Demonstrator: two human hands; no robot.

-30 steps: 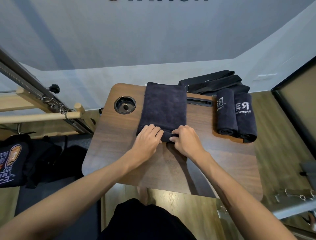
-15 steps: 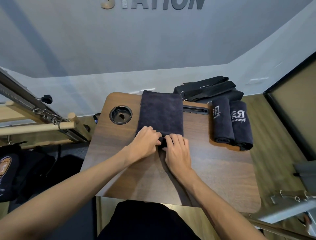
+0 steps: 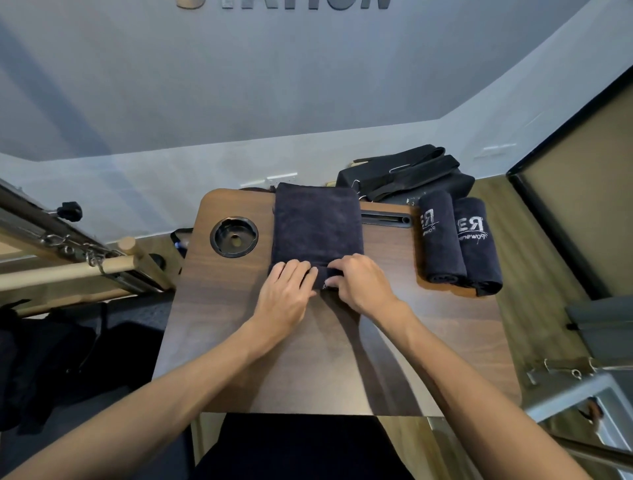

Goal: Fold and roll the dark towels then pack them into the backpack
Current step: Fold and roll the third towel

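My hands [image 3: 361, 286] cover the towel's [image 3: 317, 224] rolled near edge; wall lettering [image 3: 284, 3] is cut off above.

A dark walnut-brown wooden table [image 3: 239, 342] with rounded corners carries everything. Set into its far left part is a round black cup-holder recess [image 3: 234, 236], and along the far edge runs a narrow black slot [image 3: 385, 218]. A folded dark navy terry towel [image 3: 317, 224] lies flat on the middle of the far half, its near end turned into a small roll. To the right, two rolled dark navy towels with white lettering [image 3: 459, 243] lie touching, side by side, close to the table's right edge. A black backpack [image 3: 407, 176] sits at the far edge, just behind them.
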